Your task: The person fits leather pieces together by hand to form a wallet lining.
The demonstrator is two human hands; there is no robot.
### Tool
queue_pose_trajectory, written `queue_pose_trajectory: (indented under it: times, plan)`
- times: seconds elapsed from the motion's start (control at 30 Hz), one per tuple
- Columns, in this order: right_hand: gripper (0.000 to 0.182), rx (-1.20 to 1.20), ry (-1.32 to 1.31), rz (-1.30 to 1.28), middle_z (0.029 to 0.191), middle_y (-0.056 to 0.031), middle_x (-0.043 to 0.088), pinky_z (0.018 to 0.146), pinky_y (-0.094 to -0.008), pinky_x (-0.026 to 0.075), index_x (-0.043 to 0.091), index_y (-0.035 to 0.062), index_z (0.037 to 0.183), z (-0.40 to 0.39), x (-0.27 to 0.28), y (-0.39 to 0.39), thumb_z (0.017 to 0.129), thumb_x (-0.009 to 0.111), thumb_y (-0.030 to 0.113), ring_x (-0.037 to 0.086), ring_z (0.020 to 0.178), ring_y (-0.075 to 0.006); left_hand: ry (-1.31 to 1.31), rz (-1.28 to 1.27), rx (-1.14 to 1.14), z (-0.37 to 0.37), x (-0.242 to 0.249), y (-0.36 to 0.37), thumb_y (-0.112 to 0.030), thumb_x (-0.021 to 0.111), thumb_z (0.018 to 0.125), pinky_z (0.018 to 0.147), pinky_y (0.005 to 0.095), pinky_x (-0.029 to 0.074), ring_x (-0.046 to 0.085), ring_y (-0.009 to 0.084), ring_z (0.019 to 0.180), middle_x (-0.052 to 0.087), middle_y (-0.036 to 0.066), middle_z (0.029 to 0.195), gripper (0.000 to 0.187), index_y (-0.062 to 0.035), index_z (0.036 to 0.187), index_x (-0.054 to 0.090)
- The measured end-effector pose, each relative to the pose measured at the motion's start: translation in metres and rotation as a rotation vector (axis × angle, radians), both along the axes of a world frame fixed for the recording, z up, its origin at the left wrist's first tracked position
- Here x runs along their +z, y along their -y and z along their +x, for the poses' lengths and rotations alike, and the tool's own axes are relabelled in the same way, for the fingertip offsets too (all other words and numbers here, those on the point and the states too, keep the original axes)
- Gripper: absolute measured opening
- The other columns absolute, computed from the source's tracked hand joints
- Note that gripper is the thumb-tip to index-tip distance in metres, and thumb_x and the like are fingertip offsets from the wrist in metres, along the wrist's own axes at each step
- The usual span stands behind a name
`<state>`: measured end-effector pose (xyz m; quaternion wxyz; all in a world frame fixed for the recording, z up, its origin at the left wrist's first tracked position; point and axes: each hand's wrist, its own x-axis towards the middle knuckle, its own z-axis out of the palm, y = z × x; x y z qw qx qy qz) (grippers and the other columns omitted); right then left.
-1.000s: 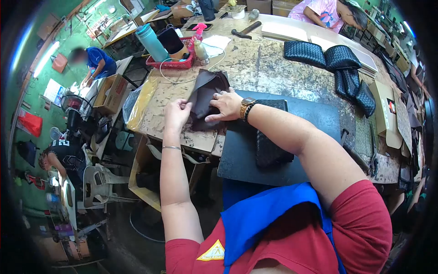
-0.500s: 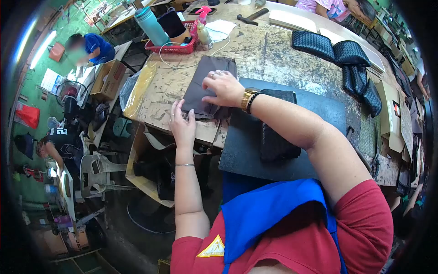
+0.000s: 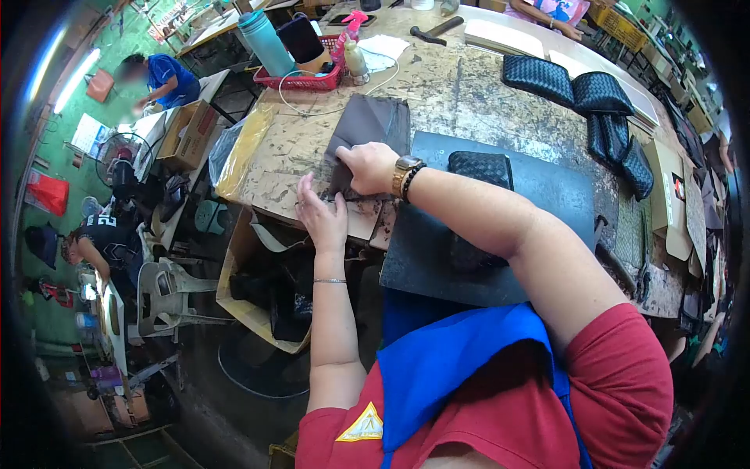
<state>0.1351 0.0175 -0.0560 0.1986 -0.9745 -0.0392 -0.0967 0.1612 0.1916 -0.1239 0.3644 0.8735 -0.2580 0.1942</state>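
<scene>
Red basket (image 3: 322,83) was parked on counter (image 3: 441,86), upper left of centre. Left grip (image 3: 323,221) was held open, fingers spread, near lower-left corner of dark brown sheets (image 3: 371,117), laid in upper centre. Right grip (image 3: 370,168) was placed over their lower part, fingers curled; pinch couldn't be told. Black woven piece (image 3: 480,166) was set on dark board (image 3: 551,187), right of centre.

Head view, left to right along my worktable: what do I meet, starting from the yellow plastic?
Yellow plastic → left hand → dark brown material → woven black piece on the dark board → open cardboard box. Right hand overlaps the brown material, so it's left out.
</scene>
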Motion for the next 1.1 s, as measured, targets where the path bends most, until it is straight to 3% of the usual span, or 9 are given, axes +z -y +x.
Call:
queue_pose_trajectory:
  times: [0.1,0.2,0.23,0.37,0.63,0.83,0.93,1.03,1.1]
  plan:
    - [0.03,-0.059,-0.052,-0.012,0.086,-0.0226,0.069,0.076,-0.0465,0.055,0.059,0.0004,0.099,0.004,0.005,-0.01,0.078,0.063,0.021,0.068,0.084,-0.0392,-0.038,0.136,-0.168,0.007,0.008,0.003,-0.013,0.065,0.085,0.111,0.0622,0.024,0.041,0.0347,0.136,0.043,0.019,0.148,0.079,-0.0082,0.151,0.022]
    - [0.031,-0.238,-0.06,0.097,0.098,-0.0227,0.07,0.082,-0.0436,0.056,0.065,-0.0007,0.102,0.023,-0.002,-0.005,0.082,0.061,0.023,0.069,0.092,-0.0368,-0.376,0.136,-0.165,-0.003,0.021,0.029,-0.012,0.063,0.087,0.111,0.0669,0.02,0.032,0.0385,0.141,0.035,0.02,0.154,0.085,-0.0053,0.153,0.011]
    - [0.033,-0.309,-0.145,0.225,0.1,-0.0249,0.07,0.086,-0.0433,0.054,0.068,-0.0011,0.1,0.025,0.006,-0.002,0.084,0.059,0.026,0.069,0.095,-0.0378,-0.483,0.231,-0.107,-0.002,0.015,0.037,-0.016,0.064,0.088,0.112,0.0686,0.015,0.027,0.0377,0.145,0.028,0.022,0.157,0.096,-0.0039,0.155,-0.003]
    - [0.04,-0.31,-0.118,0.315,0.096,-0.0245,0.071,0.089,-0.0425,0.054,0.072,0.0017,0.095,0.027,-0.003,0.013,0.08,0.06,0.037,0.069,0.096,-0.0371,-0.124,0.287,0.022,-0.012,0.001,0.044,-0.025,0.071,0.085,0.114,0.066,0.013,0.029,0.033,0.146,0.027,0.026,0.156,0.115,-0.0038,0.152,-0.019]
    - [0.041,-0.045,-0.158,0.059,0.096,-0.0181,0.071,0.086,-0.0411,0.055,0.07,0.005,0.1,0.021,-0.006,0.021,0.069,0.074,0.031,0.068,0.094,-0.0347,-0.321,0.224,0.008,-0.023,0.023,0.043,-0.036,0.079,0.079,0.116,0.0627,0.014,0.026,0.0362,0.146,0.02,0.029,0.158,0.13,-0.0004,0.149,-0.024]
    - [0.025,-0.03,-0.135,-0.08,0.093,-0.0208,0.071,0.081,-0.0433,0.056,0.069,0.0008,0.092,0.005,-0.002,-0.001,0.078,0.067,0.022,0.069,0.09,-0.0364,-0.276,0.312,0.012,-0.02,0.018,0.042,-0.045,0.078,0.079,0.114,0.0673,0.014,0.017,0.035,0.15,0.013,0.027,0.16,0.133,-0.0003,0.148,-0.027]
    - [0.019,-0.089,-0.118,-0.081,0.093,-0.0192,0.072,0.08,-0.0446,0.056,0.072,0.0036,0.089,0.005,0.007,0.01,0.083,0.061,0.017,0.069,0.088,-0.0365,-0.122,0.232,-0.024,-0.02,0.012,0.044,-0.046,0.068,0.087,0.111,0.0715,0.014,0.019,0.035,0.149,0.016,0.021,0.162,0.112,-0.0066,0.155,-0.01]
    - [0.028,-0.085,-0.137,0.015,0.092,-0.0182,0.072,0.08,-0.0423,0.055,0.074,0.0046,0.093,0.021,0.017,0.049,0.086,0.062,0.029,0.07,0.089,-0.0345,-0.224,0.711,-0.089,-0.021,0.037,0.048,-0.05,0.056,0.094,0.11,0.0739,0.011,0.019,0.0366,0.149,0.019,0.016,0.162,0.082,-0.0164,0.158,0.015]
    - [0.036,-0.063,-0.263,0.087,0.091,-0.0164,0.073,0.078,-0.0399,0.057,0.074,0.004,0.095,0.021,0.04,0.083,0.086,0.065,0.037,0.071,0.087,-0.0299,-0.251,0.724,-0.097,-0.021,0.04,0.049,-0.053,0.048,0.096,0.109,0.0745,0.01,0.02,0.0361,0.149,0.021,0.013,0.162,0.07,-0.0193,0.154,0.028]
